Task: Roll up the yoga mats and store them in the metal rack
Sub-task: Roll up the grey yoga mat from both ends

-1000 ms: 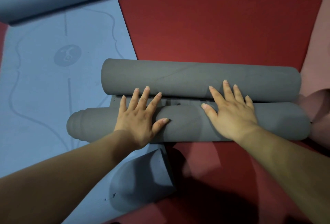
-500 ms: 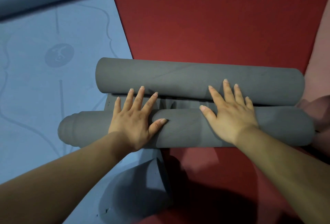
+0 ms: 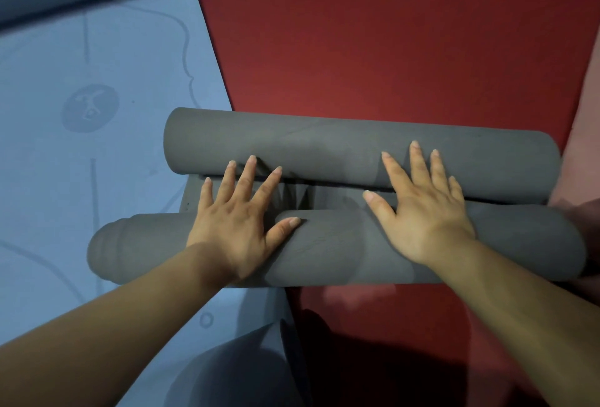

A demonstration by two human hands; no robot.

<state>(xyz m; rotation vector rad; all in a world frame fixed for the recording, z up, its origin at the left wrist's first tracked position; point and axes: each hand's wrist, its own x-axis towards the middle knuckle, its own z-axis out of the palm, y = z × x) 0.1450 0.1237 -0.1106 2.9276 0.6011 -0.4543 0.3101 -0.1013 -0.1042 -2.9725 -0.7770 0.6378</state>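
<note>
Two grey mat rolls (image 3: 337,247) almost together; left hand (image 3: 237,221), right hand (image 3: 422,212) flat across.

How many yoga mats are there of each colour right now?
Grey mat: 1, its two rolled ends joined by a flat strip
Blue mat: 1
Red mat: 1
Pink mat: 1, only its edge in view
Total: 4
</note>
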